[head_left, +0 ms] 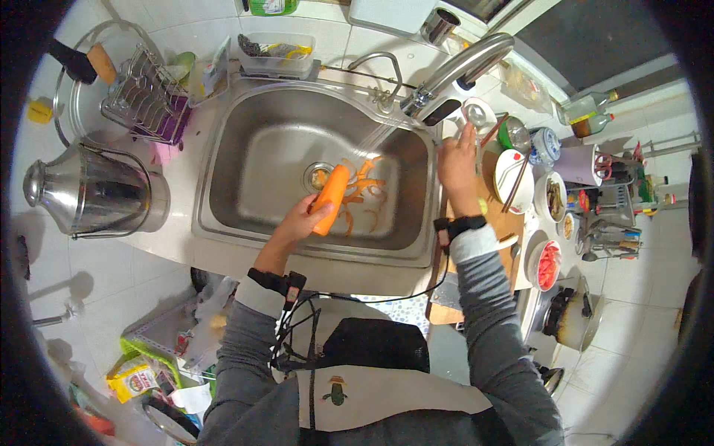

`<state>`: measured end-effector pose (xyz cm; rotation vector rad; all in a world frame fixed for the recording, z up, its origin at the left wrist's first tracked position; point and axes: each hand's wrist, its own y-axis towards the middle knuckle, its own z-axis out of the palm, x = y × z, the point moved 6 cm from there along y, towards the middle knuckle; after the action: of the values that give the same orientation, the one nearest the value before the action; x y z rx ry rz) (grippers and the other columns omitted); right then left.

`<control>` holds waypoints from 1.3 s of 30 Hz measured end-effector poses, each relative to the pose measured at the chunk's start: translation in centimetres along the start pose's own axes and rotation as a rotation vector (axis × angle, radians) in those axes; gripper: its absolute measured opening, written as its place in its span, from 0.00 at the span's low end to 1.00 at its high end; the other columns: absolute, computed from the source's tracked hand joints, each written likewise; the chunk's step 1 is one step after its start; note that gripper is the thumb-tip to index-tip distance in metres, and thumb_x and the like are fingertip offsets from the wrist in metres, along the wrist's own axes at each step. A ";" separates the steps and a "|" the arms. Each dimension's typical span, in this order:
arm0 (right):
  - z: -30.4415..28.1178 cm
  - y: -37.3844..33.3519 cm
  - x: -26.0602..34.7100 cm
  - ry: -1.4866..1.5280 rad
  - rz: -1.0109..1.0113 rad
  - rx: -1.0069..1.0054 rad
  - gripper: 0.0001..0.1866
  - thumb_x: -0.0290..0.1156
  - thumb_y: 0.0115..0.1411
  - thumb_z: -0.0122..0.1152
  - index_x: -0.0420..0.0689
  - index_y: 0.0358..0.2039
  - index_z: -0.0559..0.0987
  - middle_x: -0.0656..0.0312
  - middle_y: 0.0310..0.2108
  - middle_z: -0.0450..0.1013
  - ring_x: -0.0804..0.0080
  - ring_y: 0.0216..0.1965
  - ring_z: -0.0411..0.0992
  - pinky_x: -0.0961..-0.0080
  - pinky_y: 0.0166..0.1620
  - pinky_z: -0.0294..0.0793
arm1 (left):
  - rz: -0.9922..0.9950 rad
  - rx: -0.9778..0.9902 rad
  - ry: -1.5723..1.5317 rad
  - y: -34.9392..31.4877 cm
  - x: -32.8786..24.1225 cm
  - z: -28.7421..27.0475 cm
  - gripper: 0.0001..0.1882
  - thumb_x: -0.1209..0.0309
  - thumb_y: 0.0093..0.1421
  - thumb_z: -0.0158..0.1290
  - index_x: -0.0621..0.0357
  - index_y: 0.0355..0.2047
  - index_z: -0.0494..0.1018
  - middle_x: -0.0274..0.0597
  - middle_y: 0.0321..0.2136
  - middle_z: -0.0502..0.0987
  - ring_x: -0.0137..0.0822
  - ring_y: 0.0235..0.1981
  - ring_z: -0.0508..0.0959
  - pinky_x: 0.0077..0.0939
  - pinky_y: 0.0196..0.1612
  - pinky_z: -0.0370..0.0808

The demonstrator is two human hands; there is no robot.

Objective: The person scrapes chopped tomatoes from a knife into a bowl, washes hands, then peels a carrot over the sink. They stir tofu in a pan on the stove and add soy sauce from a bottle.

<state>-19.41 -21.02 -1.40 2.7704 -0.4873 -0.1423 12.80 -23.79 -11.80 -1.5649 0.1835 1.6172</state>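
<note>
My left hand (301,218) is closed around the lower end of a peeled orange carrot (332,195), held tilted over the steel sink (260,149). Below it, orange carrot peelings (364,182) lie scattered near the drain (318,177). Water streams into the basin from the curved faucet (465,63). To the right of the sink, my right hand (457,167) reaches over the counter with its index finger stretched out. Its fingertips are beside a white bowl with a metal ladle (474,114) in it. I see nothing held in that hand, though its palm is hidden.
On the right counter are a wooden cutting board (494,215), a plate with chopsticks (513,178) and a bowl of red pieces (548,265). A metal pot (93,189) and a wire rack (141,100) stand left of the sink. A cable (387,299) runs between my wrists.
</note>
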 end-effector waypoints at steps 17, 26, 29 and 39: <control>1.7 -0.6 -0.3 0.301 0.109 0.224 0.12 0.34 0.59 0.54 0.42 0.41 0.74 0.50 0.45 0.71 0.53 0.44 0.71 0.63 0.45 0.71 | -0.038 0.054 0.032 -2.5 -5.4 1.9 0.39 0.64 0.46 0.64 0.60 0.56 0.59 0.39 0.43 0.69 0.31 0.44 0.70 0.28 0.49 0.67; -4.9 -9.7 9.7 1.004 0.034 0.355 0.12 0.35 0.61 0.55 0.43 0.42 0.72 0.50 0.30 0.73 0.51 0.28 0.73 0.66 0.31 0.72 | -0.073 0.038 0.158 -2.7 -5.4 2.2 0.37 0.67 0.47 0.62 0.60 0.56 0.59 0.36 0.40 0.69 0.29 0.40 0.71 0.26 0.45 0.68; -5.5 -10.3 10.2 0.934 -0.038 0.229 0.13 0.38 0.59 0.57 0.44 0.39 0.74 0.52 0.29 0.73 0.51 0.25 0.73 0.63 0.27 0.72 | -0.154 0.048 0.126 -3.4 -5.1 2.2 0.36 0.65 0.48 0.62 0.61 0.55 0.60 0.38 0.40 0.70 0.29 0.40 0.72 0.25 0.44 0.69; -2.4 -12.4 10.3 0.608 -0.046 0.254 0.13 0.45 0.60 0.51 0.49 0.32 0.73 0.58 0.23 0.72 0.55 0.20 0.73 0.61 0.21 0.70 | -0.306 0.141 -0.039 -5.6 -4.7 2.7 0.33 0.61 0.51 0.60 0.62 0.52 0.60 0.37 0.33 0.70 0.30 0.29 0.76 0.25 0.30 0.74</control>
<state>-5.49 -12.87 -3.64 2.8596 -0.2908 0.7766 13.70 -20.74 -4.65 -1.3788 0.0328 1.3638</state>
